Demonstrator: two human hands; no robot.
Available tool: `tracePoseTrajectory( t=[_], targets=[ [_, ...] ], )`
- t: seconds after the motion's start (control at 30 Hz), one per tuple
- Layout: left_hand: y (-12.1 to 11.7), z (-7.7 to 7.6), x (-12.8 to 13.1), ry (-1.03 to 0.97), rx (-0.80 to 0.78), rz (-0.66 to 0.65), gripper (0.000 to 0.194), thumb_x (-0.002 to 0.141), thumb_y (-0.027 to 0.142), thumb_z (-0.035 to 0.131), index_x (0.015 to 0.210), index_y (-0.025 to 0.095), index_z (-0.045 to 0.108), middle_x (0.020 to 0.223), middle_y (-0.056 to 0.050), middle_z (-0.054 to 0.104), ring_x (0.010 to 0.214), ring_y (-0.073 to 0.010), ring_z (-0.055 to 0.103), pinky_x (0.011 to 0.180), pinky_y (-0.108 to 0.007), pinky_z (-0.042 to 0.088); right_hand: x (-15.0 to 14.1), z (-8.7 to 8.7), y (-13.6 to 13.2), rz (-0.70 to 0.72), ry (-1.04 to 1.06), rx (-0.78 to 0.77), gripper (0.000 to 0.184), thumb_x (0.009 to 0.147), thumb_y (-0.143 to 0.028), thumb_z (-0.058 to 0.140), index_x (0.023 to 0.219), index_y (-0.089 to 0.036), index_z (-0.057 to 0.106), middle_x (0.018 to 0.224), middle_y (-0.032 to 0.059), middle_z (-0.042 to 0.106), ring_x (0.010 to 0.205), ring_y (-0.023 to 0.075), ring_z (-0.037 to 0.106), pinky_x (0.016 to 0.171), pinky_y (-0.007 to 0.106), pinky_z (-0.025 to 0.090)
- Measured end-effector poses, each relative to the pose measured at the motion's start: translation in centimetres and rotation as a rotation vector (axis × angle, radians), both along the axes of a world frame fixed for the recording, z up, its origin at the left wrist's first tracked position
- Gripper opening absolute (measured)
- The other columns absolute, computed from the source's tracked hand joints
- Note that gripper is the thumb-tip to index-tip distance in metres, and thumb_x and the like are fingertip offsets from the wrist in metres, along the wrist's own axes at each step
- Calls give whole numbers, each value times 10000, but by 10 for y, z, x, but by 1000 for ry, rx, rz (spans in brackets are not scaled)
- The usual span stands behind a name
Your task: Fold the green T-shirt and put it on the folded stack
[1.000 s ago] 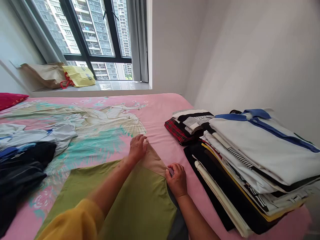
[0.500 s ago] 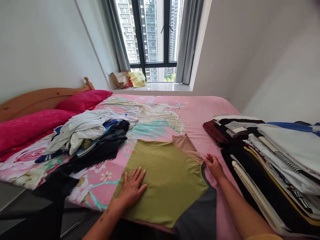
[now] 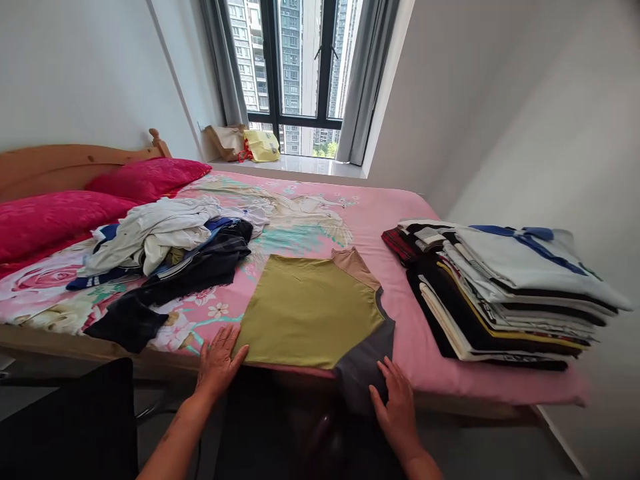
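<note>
An olive-green shirt (image 3: 310,310) lies spread flat at the near edge of the bed, its neck to the right. One sleeve is tan and points away from me; the other is dark grey and droops over the bed's edge. Fingers spread, my left hand (image 3: 219,360) rests at the shirt's lower left corner, partly on the bedsheet. My right hand (image 3: 395,400) is at the dark grey sleeve, fingers apart and touching the cloth near its outer end. Neither hand grips anything.
Tall stacks of folded clothes (image 3: 505,293) stand on the right of the bed. A loose heap of clothes (image 3: 170,240) lies at the left, before the red pillows (image 3: 150,179). A black chair (image 3: 70,420) stands at the lower left. Paper bags (image 3: 263,145) sit on the windowsill.
My left hand has slid off the middle of the shirt to its lower left corner. My right hand has left the tan sleeve and come nearer, to the dark grey one. The view has shifted.
</note>
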State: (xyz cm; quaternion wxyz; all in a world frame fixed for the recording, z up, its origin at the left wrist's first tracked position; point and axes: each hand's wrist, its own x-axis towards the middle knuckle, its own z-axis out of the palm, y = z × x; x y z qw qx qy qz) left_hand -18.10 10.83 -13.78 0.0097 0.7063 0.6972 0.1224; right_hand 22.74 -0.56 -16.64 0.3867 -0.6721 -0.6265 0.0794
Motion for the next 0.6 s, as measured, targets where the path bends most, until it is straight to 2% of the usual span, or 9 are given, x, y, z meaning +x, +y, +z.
tracePoseTrajectory(
  t=[0.07, 0.17, 0.23, 0.3, 0.37, 0.43, 0.6],
  targets=[
    [-11, -6, 0, -96, 111, 61, 510, 850, 436, 379, 1283, 187, 477, 1388, -104, 450, 1331, -232, 316, 1119, -434, 151, 6, -5, -19, -104, 178, -24, 441, 803, -436, 540, 1164, -182, 535, 1240, 134, 536, 1184, 273, 468, 1031, 480, 342],
    [-26, -11, 5, -339, 238, 229, 458, 804, 458, 419, 1113, 156, 570, 1177, -140, 582, 1175, -256, 481, 1046, -403, 316, 9, -9, -32, -232, 526, -161, 458, 764, -501, 557, 1067, -159, 547, 1079, 136, 621, 1025, 263, 580, 929, 424, 451],
    [-31, -11, 11, -587, 213, 380, 438, 743, 497, 492, 1010, 162, 581, 995, -112, 632, 987, -255, 582, 929, -395, 430, 9, -10, -31, -247, 714, -234, 495, 717, -532, 591, 1030, -151, 549, 1041, 133, 644, 995, 261, 606, 901, 396, 476],
    [-32, -10, 18, -861, 133, 510, 448, 674, 525, 573, 954, 176, 560, 855, -62, 642, 806, -230, 622, 786, -375, 495, 8, -9, -25, -204, 827, -272, 519, 665, -535, 640, 1006, -151, 562, 1053, 129, 652, 1022, 263, 604, 929, 388, 462],
    [-30, -6, 22, -1105, 56, 585, 470, 628, 529, 631, 934, 185, 536, 756, -18, 631, 667, -193, 623, 658, -332, 506, 6, -5, -18, -140, 915, -303, 515, 623, -524, 681, 967, -154, 585, 1049, 126, 661, 1040, 273, 600, 944, 400, 450],
    [-27, -2, 25, -1256, 6, 635, 475, 596, 510, 678, 909, 187, 529, 689, 8, 615, 568, -160, 606, 555, -282, 481, 2, -2, -12, -81, 997, -339, 498, 615, -503, 700, 954, -150, 609, 1013, 123, 677, 1033, 288, 605, 925, 423, 457],
    [-23, 2, 24, -1321, -6, 691, 449, 543, 421, 741, 855, 176, 533, 599, 37, 583, 458, -111, 552, 436, -210, 398, -14, 5, -10, 37, 1218, -461, 502, 670, -451, 697, 1059, -142, 629, 998, 94, 688, 980, 262, 630, 886, 396, 480]
  ],
)
